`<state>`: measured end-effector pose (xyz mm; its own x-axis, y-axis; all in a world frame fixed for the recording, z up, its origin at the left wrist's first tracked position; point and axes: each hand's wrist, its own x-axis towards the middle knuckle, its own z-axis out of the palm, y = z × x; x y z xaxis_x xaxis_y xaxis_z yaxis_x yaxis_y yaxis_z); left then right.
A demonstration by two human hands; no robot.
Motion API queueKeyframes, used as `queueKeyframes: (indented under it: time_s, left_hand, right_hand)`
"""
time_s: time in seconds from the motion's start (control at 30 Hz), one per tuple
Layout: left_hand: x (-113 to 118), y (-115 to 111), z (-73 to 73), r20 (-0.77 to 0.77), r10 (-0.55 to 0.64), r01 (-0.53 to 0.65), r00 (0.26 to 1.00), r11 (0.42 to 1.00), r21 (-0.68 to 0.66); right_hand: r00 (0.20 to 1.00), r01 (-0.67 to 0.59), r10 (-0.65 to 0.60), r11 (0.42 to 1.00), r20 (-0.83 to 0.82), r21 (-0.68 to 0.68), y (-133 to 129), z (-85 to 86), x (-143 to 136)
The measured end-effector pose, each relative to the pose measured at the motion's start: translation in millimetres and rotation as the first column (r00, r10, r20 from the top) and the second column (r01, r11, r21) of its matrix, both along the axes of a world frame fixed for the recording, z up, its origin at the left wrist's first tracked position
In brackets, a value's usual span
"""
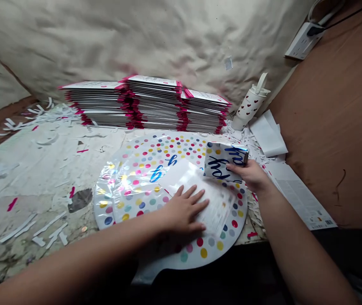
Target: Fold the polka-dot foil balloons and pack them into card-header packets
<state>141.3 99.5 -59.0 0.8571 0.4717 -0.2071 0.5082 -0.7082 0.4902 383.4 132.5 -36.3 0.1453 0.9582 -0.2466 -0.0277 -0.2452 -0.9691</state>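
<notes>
Right hand clamped on folded foil, far fingers hidden; left of this grip, the spread left hand partly masks a blurred white sheet; beneath, dotted foil overhangs the table edge.

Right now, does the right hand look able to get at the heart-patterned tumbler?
Probably not for a grip: the right hand holds what looks like a folded foil balloon. The way itself seems free, with only low paper scraps between that hand and the heart-patterned tumbler.
</notes>
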Motion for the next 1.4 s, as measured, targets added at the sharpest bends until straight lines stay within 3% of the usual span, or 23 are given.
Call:
queueKeyframes:
  time_s: [0.03, 0.1, 0.17, 0.2, 0.23, 0.3, 0.33, 0.4, 0.5, 0.73, 0.87, 1.03, 1.07, 1.13, 1.2, 1.23, 1.3, 1.4]
  left_hand:
    - [-21, 7, 6.4, 0.069, -0.106, 0.113, 0.992, 0.988, -0.104]
    - [-56, 17, 20.9, 0.17, -0.2, 0.248, 0.965, 0.906, -0.343]
    - [-73, 22, 30.6, 0.181, -0.168, 0.239, 0.969, 0.825, -0.513]
    - [-74, 22, 32.0, 0.157, -0.098, 0.167, 0.983, 0.838, -0.52]
    - [-70, 21, 30.9, 0.123, -0.001, 0.057, 0.992, 0.891, -0.451]
    - [-56, 15, 22.7, 0.082, 0.211, -0.201, 0.974, 0.973, -0.116]
    - [-48, 11, 17.1, 0.075, 0.285, -0.29, 0.956, 0.953, 0.082]
    - [-35, 3, 6.6, 0.032, 0.338, -0.328, 0.94, 0.879, 0.346]
    - [-30, 0, -0.9, -0.027, 0.345, -0.306, 0.938, 0.863, 0.401]
    - [-39, 4, 10.7, -0.064, 0.388, -0.371, 0.92, 0.909, 0.189]
    - [-37, -1, 18.1, -0.102, 0.422, -0.404, 0.901, 0.901, 0.157]
    - [-40, 5, 22.5, -0.021, 0.412, -0.401, 0.911, 0.874, -0.273]
    - [-40, 3, 23.2, 0.013, 0.414, -0.398, 0.91, 0.882, -0.253]
    - [-38, -3, 24.9, 0.097, 0.4, -0.398, 0.911, 0.917, -0.04]
    - [-36, -12, 28.0, 0.168, 0.365, -0.389, 0.916, 0.909, 0.149]
    - [-35, -15, 30.2, 0.192, 0.36, -0.39, 0.913, 0.909, 0.148]
    - [-35, -16, 35.6, 0.202, 0.413, -0.414, 0.888, 0.91, -0.039]
    - [-38, -12, 42.2, 0.137, 0.479, -0.4, 0.867, 0.833, -0.383]
  right_hand:
    - [0.999, -0.047, 0.047, 0.999, -0.012, -0.011, -1, 1.7, 1]
    - [0.981, -0.188, 0.186, 0.981, -0.051, -0.042, 2, 2.0, -2]
    - [0.949, -0.316, 0.316, 0.946, -0.019, -0.071, 11, -2.6, -14]
    - [0.935, -0.35, 0.354, 0.933, 0.033, -0.089, 17, -6.5, -22]
    - [0.923, -0.364, 0.374, 0.925, 0.095, -0.104, 23, -10.9, -30]
    - [0.898, -0.375, 0.396, 0.917, 0.191, -0.139, 36, -19.7, -45]
    - [0.89, -0.381, 0.406, 0.912, 0.206, -0.151, 40, -23.4, -50]
    - [0.877, -0.404, 0.431, 0.901, 0.213, -0.16, 44, -27.8, -56]
    - [0.852, -0.434, 0.462, 0.886, 0.247, -0.161, 42, -26.5, -56]
    - [0.785, -0.532, 0.54, 0.839, 0.304, -0.119, 34, -10.1, -60]
    - [0.76, -0.546, 0.543, 0.831, 0.357, -0.103, 34, -7.2, -63]
    - [0.678, -0.654, 0.676, 0.734, 0.29, -0.182, 36, 2.6, -63]
    - [0.645, -0.669, 0.698, 0.713, 0.311, -0.212, 37, 7.1, -62]
    - [0.563, -0.688, 0.733, 0.672, 0.382, -0.275, 42, 17.9, -63]
    - [0.477, -0.71, 0.754, 0.633, 0.451, -0.308, 47, 28.6, -66]
    - [0.442, -0.724, 0.756, 0.618, 0.483, -0.306, 49, 33.0, -70]
    - [0.389, -0.749, 0.75, 0.595, 0.534, -0.291, 52, 39.2, -79]
    - [0.347, -0.753, 0.784, 0.56, 0.515, -0.345, 52, 42.8, -92]
